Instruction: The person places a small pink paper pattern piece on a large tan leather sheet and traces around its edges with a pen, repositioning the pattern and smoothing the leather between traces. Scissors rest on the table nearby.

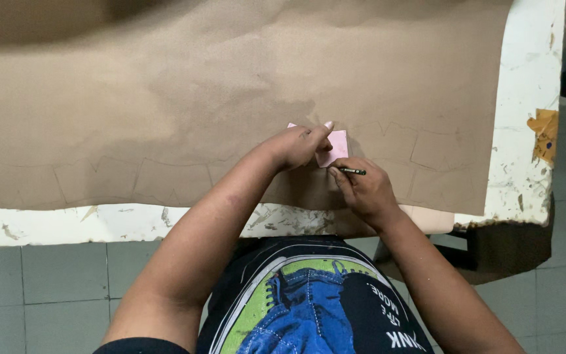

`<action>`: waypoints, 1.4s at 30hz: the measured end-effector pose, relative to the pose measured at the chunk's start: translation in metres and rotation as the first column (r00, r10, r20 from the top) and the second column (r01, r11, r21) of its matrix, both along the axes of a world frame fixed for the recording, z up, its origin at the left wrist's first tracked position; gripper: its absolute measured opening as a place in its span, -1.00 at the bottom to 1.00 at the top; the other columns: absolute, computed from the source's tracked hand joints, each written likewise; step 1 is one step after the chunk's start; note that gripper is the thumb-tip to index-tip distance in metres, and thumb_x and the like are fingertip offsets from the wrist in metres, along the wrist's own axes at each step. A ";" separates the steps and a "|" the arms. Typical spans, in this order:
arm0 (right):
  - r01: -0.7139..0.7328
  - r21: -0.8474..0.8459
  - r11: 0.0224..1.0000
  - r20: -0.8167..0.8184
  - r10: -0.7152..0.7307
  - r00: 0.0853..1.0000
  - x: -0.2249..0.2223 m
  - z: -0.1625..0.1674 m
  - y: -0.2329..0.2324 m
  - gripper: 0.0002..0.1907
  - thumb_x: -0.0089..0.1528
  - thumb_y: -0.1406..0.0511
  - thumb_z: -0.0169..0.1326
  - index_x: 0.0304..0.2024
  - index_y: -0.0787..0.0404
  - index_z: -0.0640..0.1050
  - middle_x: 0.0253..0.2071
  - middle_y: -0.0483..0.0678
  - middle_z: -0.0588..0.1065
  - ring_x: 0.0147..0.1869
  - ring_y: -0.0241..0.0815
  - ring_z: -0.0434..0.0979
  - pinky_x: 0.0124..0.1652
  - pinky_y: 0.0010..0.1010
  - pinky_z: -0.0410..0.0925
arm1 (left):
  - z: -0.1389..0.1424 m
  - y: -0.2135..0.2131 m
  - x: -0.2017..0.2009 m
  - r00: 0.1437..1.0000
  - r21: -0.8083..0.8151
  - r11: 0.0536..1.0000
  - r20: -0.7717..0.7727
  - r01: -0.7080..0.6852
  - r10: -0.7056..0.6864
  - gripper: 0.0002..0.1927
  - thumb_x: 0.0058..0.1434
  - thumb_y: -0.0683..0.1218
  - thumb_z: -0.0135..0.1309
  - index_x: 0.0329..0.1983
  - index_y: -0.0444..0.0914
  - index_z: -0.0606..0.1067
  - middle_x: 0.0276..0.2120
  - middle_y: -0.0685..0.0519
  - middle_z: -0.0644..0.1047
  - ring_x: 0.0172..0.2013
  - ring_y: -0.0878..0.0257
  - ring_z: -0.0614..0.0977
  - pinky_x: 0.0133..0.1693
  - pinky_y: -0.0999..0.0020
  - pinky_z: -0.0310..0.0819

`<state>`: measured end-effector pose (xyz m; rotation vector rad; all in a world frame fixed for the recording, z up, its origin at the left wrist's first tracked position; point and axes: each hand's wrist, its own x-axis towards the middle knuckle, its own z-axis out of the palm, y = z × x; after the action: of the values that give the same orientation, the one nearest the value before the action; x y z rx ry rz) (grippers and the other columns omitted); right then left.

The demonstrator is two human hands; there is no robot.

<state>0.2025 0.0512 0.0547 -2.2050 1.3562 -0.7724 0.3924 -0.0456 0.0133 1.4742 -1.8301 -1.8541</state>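
Template (337, 147): a small pink card piece, lying flat on the brown sheet (165, 98) near its front edge, roughly at the middle of the table (532, 78).

Left hand (301, 144): laid over the template's left part, fingers extended and pressing down, one fingertip at the top edge. It pins rather than grasps; nothing is enclosed in it.

Right hand (365, 190): closed around a dark pen (352, 171), held low between thumb and fingers, tip pointing left and touching or just beside the template's lower right edge. Exact contact cannot be told.

Sheet: large, matte, with soft ripples and shadows; it covers most of the table. Outlines of repeated notched shapes run in a row along its front margin, left and right of the hands.

Handling, as judged: the template looks light and thin but stiff enough to hold an edge; it would slide readily on the sheet unless held flat, so pressure is best placed near its middle, clear of the edges. The sheet looks pliable and prone to shifting or creasing.

Table: white, paint chipped along the front edge, an orange scrap (545, 134) stuck at the right side. Grey tiled floor (47, 295) below.
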 end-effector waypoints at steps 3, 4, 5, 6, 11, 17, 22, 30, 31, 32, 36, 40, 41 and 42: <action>-0.022 0.023 0.999 0.039 0.021 0.999 0.003 0.002 -0.001 -0.90 0.33 0.33 0.14 -0.16 0.25 0.58 -0.30 0.05 0.54 -0.24 0.05 0.55 -0.22 -0.21 0.41 | 0.001 -0.001 0.002 1.000 0.006 1.000 0.011 -0.002 0.002 -0.19 0.34 0.35 -0.44 0.01 -0.30 0.64 -0.25 -0.27 0.69 -0.27 0.00 0.67 -0.05 0.15 0.53; -0.028 0.022 0.999 0.063 0.026 0.998 0.005 0.001 -0.001 -0.90 0.33 0.34 0.15 -0.15 0.26 0.58 -0.28 0.05 0.55 -0.25 0.05 0.56 -0.23 -0.22 0.41 | 0.001 -0.002 0.003 1.000 0.005 1.000 0.017 -0.003 0.003 -0.20 0.34 0.35 -0.44 0.01 -0.30 0.64 -0.26 -0.25 0.69 -0.27 0.01 0.67 -0.05 0.16 0.52; -0.034 0.023 0.999 0.089 0.032 0.996 0.007 0.001 -0.001 -0.89 0.32 0.34 0.15 -0.15 0.26 0.57 -0.27 0.05 0.55 -0.25 0.04 0.56 -0.23 -0.23 0.42 | 0.001 -0.002 0.003 1.000 0.007 1.000 0.024 -0.003 0.003 -0.20 0.33 0.35 -0.44 0.01 -0.29 0.64 -0.28 -0.24 0.69 -0.26 0.01 0.67 -0.04 0.16 0.51; -0.028 0.029 0.999 0.089 0.025 0.996 0.009 0.001 -0.001 -0.90 0.32 0.34 0.15 -0.15 0.26 0.57 -0.27 0.05 0.55 -0.26 0.03 0.57 -0.24 -0.23 0.42 | 0.001 -0.002 0.003 0.999 0.010 1.000 0.032 -0.002 0.002 -0.20 0.33 0.35 -0.44 0.01 -0.28 0.64 -0.29 -0.22 0.68 -0.25 0.02 0.67 -0.03 0.17 0.51; 0.014 0.051 0.999 0.087 -0.019 0.996 0.017 0.001 -0.005 -0.89 0.31 0.34 0.17 -0.17 0.27 0.57 -0.29 0.07 0.55 -0.28 0.05 0.58 -0.26 -0.23 0.43 | 0.000 -0.004 0.005 0.999 -0.018 1.000 0.037 -0.004 0.005 -0.21 0.34 0.35 -0.43 0.01 -0.26 0.65 -0.28 -0.15 0.66 -0.23 0.06 0.65 -0.04 0.16 0.48; 0.051 -0.039 0.998 0.092 -0.047 0.995 0.033 -0.001 -0.019 -0.90 0.32 0.35 0.18 -0.16 0.27 0.57 -0.26 0.07 0.57 -0.25 0.05 0.60 -0.24 -0.23 0.45 | 0.002 -0.009 0.011 1.000 0.062 0.998 -0.014 -0.004 0.005 -0.17 0.36 0.36 -0.40 -0.09 -0.36 0.68 -0.38 -0.22 0.63 -0.37 0.03 0.61 -0.17 0.14 0.52; 0.002 -0.004 1.000 0.136 -0.001 0.991 0.035 -0.004 -0.016 -0.89 0.32 0.38 0.15 -0.11 0.29 0.56 -0.27 0.07 0.55 -0.26 0.04 0.59 -0.25 -0.24 0.44 | 0.001 -0.013 0.014 0.998 0.111 0.994 -0.056 -0.013 0.019 -0.21 0.34 0.35 -0.39 -0.04 -0.34 0.64 -0.38 -0.19 0.66 -0.39 0.02 0.61 -0.23 0.13 0.51; 0.009 0.046 0.999 0.093 -0.013 0.996 0.043 -0.020 -0.010 -0.92 0.33 0.36 0.14 -0.17 0.28 0.55 -0.28 0.05 0.55 -0.23 0.02 0.58 -0.21 -0.24 0.43 | -0.011 -0.026 0.024 0.992 0.153 0.988 -0.125 0.033 -0.013 -0.18 0.32 0.36 -0.39 0.00 -0.36 0.63 -0.27 -0.17 0.68 -0.26 0.01 0.68 -0.09 0.17 0.55; 0.028 0.058 0.998 0.092 -0.033 0.995 0.044 -0.021 -0.010 -0.91 0.33 0.35 0.14 -0.17 0.27 0.55 -0.28 0.04 0.55 -0.24 0.01 0.58 -0.22 -0.25 0.44 | -0.012 -0.028 0.025 0.988 0.168 0.985 -0.151 0.034 -0.008 -0.18 0.33 0.36 -0.38 0.01 -0.38 0.63 -0.26 -0.18 0.69 -0.26 0.01 0.69 -0.09 0.16 0.56; 0.048 0.072 0.996 0.089 -0.054 0.995 0.046 -0.022 -0.011 -0.91 0.33 0.34 0.15 -0.18 0.27 0.56 -0.28 0.04 0.56 -0.24 -0.01 0.59 -0.22 -0.26 0.44 | -0.012 -0.029 0.026 0.984 0.184 0.982 -0.178 0.037 -0.003 -0.18 0.33 0.36 -0.37 0.01 -0.39 0.63 -0.24 -0.19 0.69 -0.25 0.01 0.69 -0.08 0.16 0.57; 0.084 0.118 0.989 0.095 -0.095 0.991 0.058 -0.022 -0.012 -0.89 0.32 0.35 0.14 -0.15 0.29 0.56 -0.27 0.04 0.56 -0.22 0.02 0.59 -0.19 -0.24 0.44 | -0.011 -0.038 0.031 0.995 0.160 0.982 -0.018 0.102 -0.100 -0.19 0.33 0.37 -0.41 0.07 -0.31 0.60 -0.17 -0.16 0.67 -0.20 0.04 0.69 -0.04 0.21 0.52; 0.151 0.154 0.977 0.136 -0.172 0.976 0.083 -0.021 -0.013 -0.88 0.32 0.36 0.14 -0.13 0.29 0.56 -0.24 0.07 0.56 -0.19 0.04 0.60 -0.16 -0.25 0.45 | -0.011 -0.046 0.040 0.985 0.174 0.972 -0.097 0.160 -0.145 -0.19 0.31 0.37 -0.41 0.08 -0.31 0.59 -0.13 -0.23 0.68 -0.14 -0.05 0.69 -0.01 0.16 0.54; 0.167 0.143 0.976 0.146 -0.188 0.971 0.091 -0.022 -0.014 -0.87 0.32 0.35 0.14 -0.12 0.29 0.56 -0.23 0.08 0.56 -0.18 0.04 0.60 -0.15 -0.25 0.45 | -0.012 -0.047 0.042 0.981 0.168 0.972 -0.128 0.165 -0.144 -0.18 0.30 0.37 -0.40 0.08 -0.31 0.60 -0.10 -0.22 0.67 -0.11 -0.03 0.69 0.01 0.18 0.53; 0.157 0.129 0.979 0.175 -0.178 0.968 0.098 -0.023 -0.016 -0.87 0.32 0.36 0.13 -0.11 0.29 0.55 -0.22 0.08 0.57 -0.16 0.04 0.61 -0.13 -0.26 0.45 | -0.013 -0.047 0.045 0.977 0.163 0.972 -0.157 0.168 -0.142 -0.18 0.30 0.38 -0.40 0.08 -0.32 0.60 -0.06 -0.21 0.67 -0.07 -0.01 0.70 0.04 0.19 0.52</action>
<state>0.3005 0.0354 0.0317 -1.8977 1.4672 -0.9122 0.4377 -0.0928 -0.0001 1.2375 -1.8008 -2.1844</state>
